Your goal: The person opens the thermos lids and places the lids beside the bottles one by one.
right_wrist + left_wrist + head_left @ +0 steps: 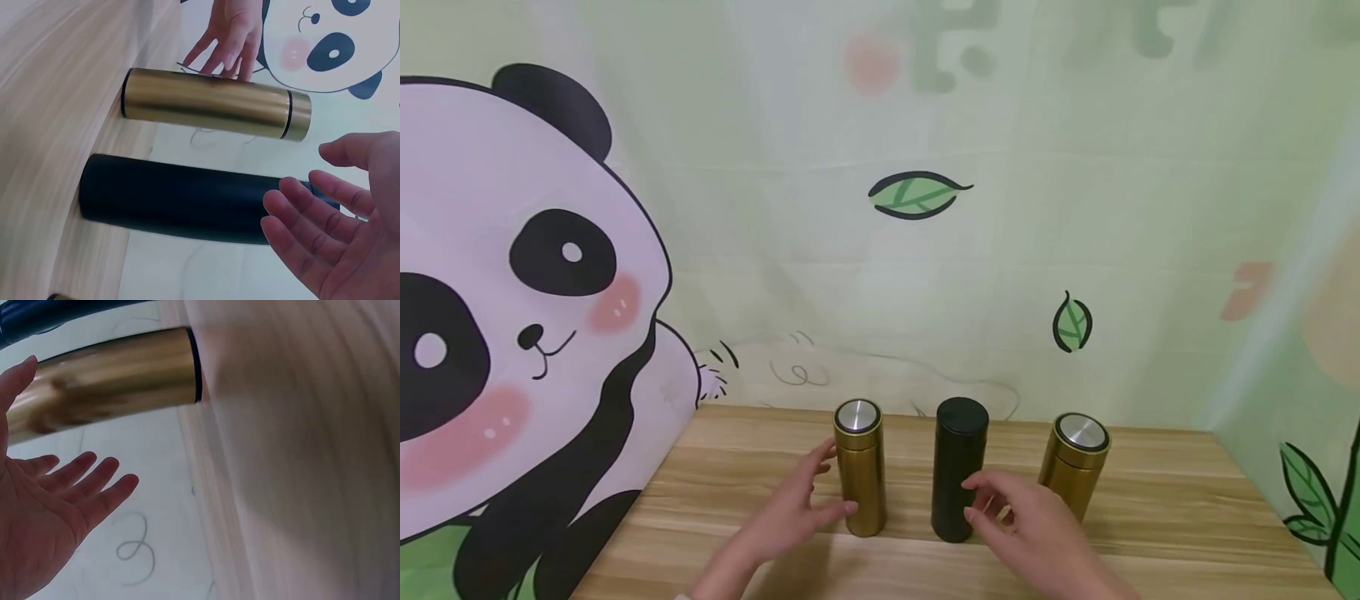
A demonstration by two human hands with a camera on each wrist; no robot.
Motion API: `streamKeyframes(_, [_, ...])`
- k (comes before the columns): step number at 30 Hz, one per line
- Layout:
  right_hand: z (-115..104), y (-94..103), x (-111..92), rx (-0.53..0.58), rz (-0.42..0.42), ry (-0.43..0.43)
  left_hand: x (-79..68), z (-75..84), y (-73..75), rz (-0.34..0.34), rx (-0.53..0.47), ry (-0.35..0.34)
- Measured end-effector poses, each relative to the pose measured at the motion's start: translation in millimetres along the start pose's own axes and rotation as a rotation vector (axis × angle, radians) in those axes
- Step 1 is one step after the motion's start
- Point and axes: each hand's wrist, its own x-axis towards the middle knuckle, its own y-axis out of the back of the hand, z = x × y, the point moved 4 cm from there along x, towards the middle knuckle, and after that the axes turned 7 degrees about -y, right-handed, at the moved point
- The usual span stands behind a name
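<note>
Table (1210, 500) with pale wood grain bears three upright cylinders: left gold flask (863, 475), satiny and metallic; black flask (958, 458), dark all over; right gold flask (1077, 468). Your left hand (786, 512) is spread wide, the left gold flask at its two o'clock. Your right hand (1033, 517) curves loosely, gap wide, the black flask at ten o'clock, the right gold flask at one. You cannot tell whether fingertips touch. Each flask is capped, contents hidden.
</note>
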Motion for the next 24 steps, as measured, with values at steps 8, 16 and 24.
streamKeyframes(8, [-23.2, -8.5, 11.4, 0.031, -0.011, 0.075, 1.2, -1.1, -11.9, 0.057, -0.055, 0.012])
streamKeyframes(16, [-43.2, -15.2, 18.1, -0.012, -0.021, 0.167, 6.1, 0.4, -20.4, 0.111, -0.093, 0.007])
streamKeyframes(24, [-54.4, -18.6, 24.3, -0.066, -0.036, 0.192, 12.0, 3.2, -24.9, 0.141, -0.113, 0.052])
